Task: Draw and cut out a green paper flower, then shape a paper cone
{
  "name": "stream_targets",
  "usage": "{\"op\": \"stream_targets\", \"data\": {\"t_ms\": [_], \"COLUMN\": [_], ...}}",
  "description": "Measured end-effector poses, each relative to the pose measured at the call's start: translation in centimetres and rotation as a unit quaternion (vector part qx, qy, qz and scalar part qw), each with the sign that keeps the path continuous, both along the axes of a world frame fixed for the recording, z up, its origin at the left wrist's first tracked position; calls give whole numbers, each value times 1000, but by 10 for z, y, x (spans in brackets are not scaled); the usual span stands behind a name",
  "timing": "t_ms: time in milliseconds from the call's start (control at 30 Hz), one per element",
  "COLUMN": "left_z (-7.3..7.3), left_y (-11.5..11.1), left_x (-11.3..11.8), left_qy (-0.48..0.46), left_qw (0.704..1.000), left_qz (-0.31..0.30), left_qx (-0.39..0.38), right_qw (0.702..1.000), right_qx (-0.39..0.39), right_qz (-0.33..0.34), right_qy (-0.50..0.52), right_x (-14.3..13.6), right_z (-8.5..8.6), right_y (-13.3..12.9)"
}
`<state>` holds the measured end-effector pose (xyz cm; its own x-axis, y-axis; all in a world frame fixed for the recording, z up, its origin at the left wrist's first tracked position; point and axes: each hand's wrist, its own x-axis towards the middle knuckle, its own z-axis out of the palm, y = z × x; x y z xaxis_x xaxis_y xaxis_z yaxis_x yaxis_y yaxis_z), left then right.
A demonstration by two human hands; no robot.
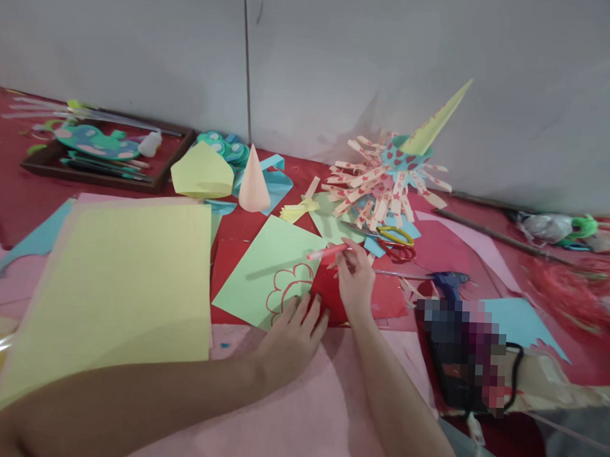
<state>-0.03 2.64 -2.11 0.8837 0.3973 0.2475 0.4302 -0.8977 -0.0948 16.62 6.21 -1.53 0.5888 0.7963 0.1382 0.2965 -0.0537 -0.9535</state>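
Note:
A light green sheet of paper [256, 260] lies at an angle on the red surface, bearing a scalloped flower outline drawn in red. My left hand [296, 328] rests flat with fingers spread over the sheet's lower right part, covering some of the drawing. Between the fingers of my right hand [354, 277] is a red marker [328, 251], its tip pointing left above the sheet's right side. Scissors with yellow and red handles [397, 237] lie just beyond that hand.
Large yellow sheets [133, 282] are stacked at left. Behind stand a peach paper cone [254, 183], a brown tray [94, 174] of tools and a fringed paper piece with a yellow cone [439, 120]. A dark blue glue gun [450, 281] lies right. A grey wall bounds the back.

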Motion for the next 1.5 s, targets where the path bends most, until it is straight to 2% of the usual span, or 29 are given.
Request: {"op": "stream_targets", "data": {"t_ms": [200, 367, 533, 667, 800, 900, 1100, 1500], "left_z": [0, 0, 0, 0, 0, 0, -4, -3], "left_y": [0, 0, 0, 0, -1, -1, -3, -4], "left_x": [0, 0, 0, 0, 1, 1, 2, 3], "left_qy": [-14, -13, -9, -9, -13, -14, -24, -30], "left_qw": [1000, 1000, 1000, 1000, 1000, 1000, 1000, 999], "left_qz": [-3, -5, -3, -4, -5, -10, 2, 6], "left_qx": [9, 13, 11, 10, 2, -4, 20, 31], "right_qw": [999, 1000, 999, 1000, 995, 988, 991, 989], "right_qx": [12, 29, 47, 24, 25, -2, -37, -60], "right_qz": [-33, -3, -19, 14, 85, 128, 108, 120], "right_qy": [-21, 8, -5, 6, 46, 82, 70, 55], "right_x": [-5, -8, -6, -11, -24, -32, -32, -32], "right_z": [6, 9, 8, 10, 12, 10, 2, 2], "right_y": [-1, -1, 0, -4, -8, -6, -2, -3]}}
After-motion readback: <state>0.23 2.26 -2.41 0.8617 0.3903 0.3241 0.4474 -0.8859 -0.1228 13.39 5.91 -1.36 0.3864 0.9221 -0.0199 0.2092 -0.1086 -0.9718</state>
